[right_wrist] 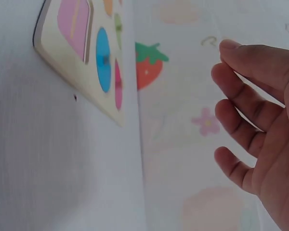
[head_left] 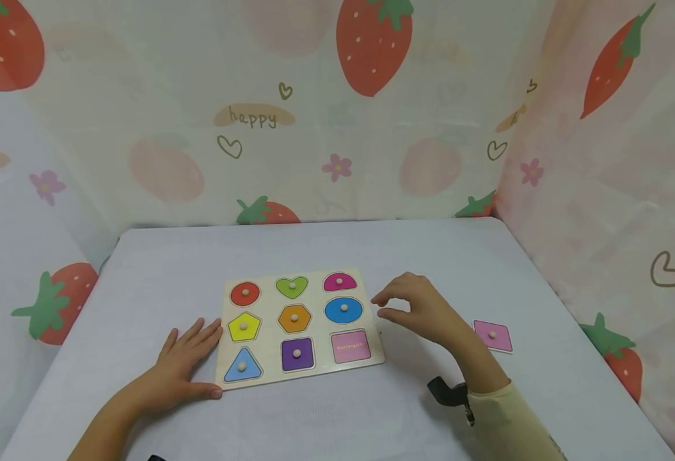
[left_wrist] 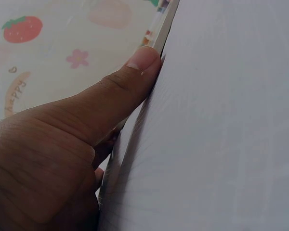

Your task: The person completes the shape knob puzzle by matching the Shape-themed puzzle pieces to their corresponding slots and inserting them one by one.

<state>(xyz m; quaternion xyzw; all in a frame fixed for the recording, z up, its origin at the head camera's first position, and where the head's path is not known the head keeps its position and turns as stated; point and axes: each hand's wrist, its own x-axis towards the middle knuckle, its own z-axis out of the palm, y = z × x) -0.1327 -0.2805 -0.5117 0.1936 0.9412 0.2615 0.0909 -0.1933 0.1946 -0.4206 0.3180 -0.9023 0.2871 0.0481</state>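
Note:
A wooden shape puzzle board (head_left: 268, 338) lies on the white table, filled with knobbed pieces except at the lower right, where a pink rectangular recess (head_left: 351, 346) shows printed lettering. My left hand (head_left: 177, 370) lies flat with spread fingers, its fingertips and thumb touching the board's left edge. In the left wrist view the thumb (left_wrist: 111, 96) rests along that edge. Just off the board's right edge hovers my right hand (head_left: 420, 308), fingers loosely bent and holding nothing. The pink rectangle piece (head_left: 501, 334) with a round knob lies on the table, right of my right forearm.
Strawberry-printed cloth (head_left: 314, 141) hangs behind the table and along both sides. The white tabletop (head_left: 325, 246) stretches around the board. A dark strap-like object (head_left: 448, 392) is at the right wrist.

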